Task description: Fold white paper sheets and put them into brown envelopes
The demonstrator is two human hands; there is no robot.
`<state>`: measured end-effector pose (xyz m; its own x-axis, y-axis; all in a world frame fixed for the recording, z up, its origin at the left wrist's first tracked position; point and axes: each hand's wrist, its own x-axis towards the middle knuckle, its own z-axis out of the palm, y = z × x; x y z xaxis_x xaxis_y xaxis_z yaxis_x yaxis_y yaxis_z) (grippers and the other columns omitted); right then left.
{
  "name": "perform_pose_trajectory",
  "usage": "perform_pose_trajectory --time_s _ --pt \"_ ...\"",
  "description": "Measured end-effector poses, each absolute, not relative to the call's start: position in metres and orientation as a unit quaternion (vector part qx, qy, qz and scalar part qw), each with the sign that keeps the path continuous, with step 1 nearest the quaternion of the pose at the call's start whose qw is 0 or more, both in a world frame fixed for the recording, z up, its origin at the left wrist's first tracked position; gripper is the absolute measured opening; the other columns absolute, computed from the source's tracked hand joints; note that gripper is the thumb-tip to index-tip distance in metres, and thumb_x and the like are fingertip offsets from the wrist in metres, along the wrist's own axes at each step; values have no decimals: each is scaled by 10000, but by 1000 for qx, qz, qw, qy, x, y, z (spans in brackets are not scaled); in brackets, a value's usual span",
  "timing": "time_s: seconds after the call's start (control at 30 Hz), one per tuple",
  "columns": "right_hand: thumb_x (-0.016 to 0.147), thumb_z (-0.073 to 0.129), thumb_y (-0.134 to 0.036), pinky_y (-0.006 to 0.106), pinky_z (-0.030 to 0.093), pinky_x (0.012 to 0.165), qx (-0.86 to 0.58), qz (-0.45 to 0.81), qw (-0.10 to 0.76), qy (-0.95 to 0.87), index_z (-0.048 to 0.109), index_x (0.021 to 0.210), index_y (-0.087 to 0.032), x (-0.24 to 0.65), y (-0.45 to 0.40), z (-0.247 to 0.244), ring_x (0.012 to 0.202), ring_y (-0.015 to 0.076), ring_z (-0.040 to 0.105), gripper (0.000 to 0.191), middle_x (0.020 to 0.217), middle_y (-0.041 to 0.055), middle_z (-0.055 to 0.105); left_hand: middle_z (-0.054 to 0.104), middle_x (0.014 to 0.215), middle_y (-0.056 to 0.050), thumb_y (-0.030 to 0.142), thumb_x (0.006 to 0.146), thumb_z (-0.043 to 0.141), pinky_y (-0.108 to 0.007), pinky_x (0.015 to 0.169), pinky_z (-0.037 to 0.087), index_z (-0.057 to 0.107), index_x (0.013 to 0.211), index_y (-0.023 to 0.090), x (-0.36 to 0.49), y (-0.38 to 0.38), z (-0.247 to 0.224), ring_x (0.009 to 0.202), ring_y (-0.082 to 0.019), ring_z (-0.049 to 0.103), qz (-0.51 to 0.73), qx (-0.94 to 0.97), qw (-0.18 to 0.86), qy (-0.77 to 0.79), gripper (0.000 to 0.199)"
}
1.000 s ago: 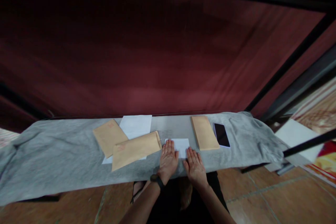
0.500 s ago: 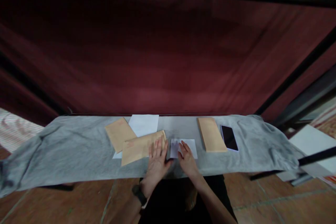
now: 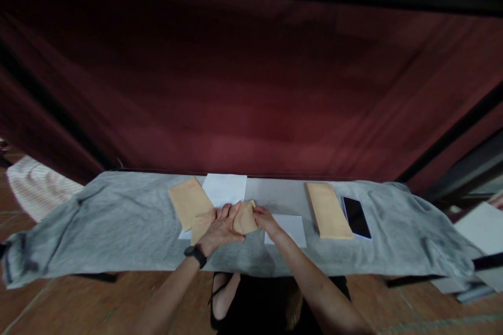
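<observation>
My left hand [image 3: 221, 227], with a dark watch at the wrist, lies spread across the middle of a brown envelope [image 3: 245, 219]. My right hand [image 3: 265, 218] pinches that envelope's right end, which looks lifted off the cloth. Just right of it, partly under my right forearm, is a folded white paper [image 3: 293, 227]. Another brown envelope [image 3: 190, 200] lies tilted at the left, on a white sheet [image 3: 226, 188] that shows behind my left hand.
A stack of brown envelopes [image 3: 329, 211] lies to the right, with a phone [image 3: 356, 216] beside it. Grey cloth [image 3: 133, 220] covers the narrow table. Dark red fabric [image 3: 251, 89] hangs behind it.
My right hand has left the white paper and taken hold of the envelope's right end. My left hand has slid left along the envelope. The view has shifted slightly.
</observation>
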<state>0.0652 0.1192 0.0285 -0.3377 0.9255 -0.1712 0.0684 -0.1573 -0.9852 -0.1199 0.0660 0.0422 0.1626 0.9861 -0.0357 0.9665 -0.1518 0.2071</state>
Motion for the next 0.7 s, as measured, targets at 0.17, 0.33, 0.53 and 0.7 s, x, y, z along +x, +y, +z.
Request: perform_pose_trajectory --time_s 0.17,0.33,0.53,0.7 --pt "760 655 -440 306 525 654 -425 685 299 -511 681 892 -167 83 117 38 712 189 653 304 726 25 680 477 1417 -135 468 723 704 -577 1185 115 191 1575 257 -114 50 52 1368 -344 386 108 781 18 615 1017" --pt "735 709 -416 310 531 733 -343 737 261 -521 706 972 -188 97 103 52 813 196 679 328 893 45 737 500 1392 -109 505 789 670 -569 1198 113 233 1566 294 -98 30 65 1356 -327 399 126 827 -28 548 915" --pt "827 619 -490 365 555 771 -357 738 282 -499 688 1059 -184 106 76 56 860 238 705 390 893 74 751 407 1511 -119 585 763 679 -591 1189 102 246 1560 316 -104 20 64 1413 -342 332 107 839 -45 531 946" --pt "873 554 -584 354 558 774 -366 719 336 -486 713 1030 -175 113 58 61 873 235 710 466 895 88 753 517 1393 -108 432 793 658 -552 1191 142 270 1553 302 -118 15 64 1347 -322 425 87 838 -70 534 864"
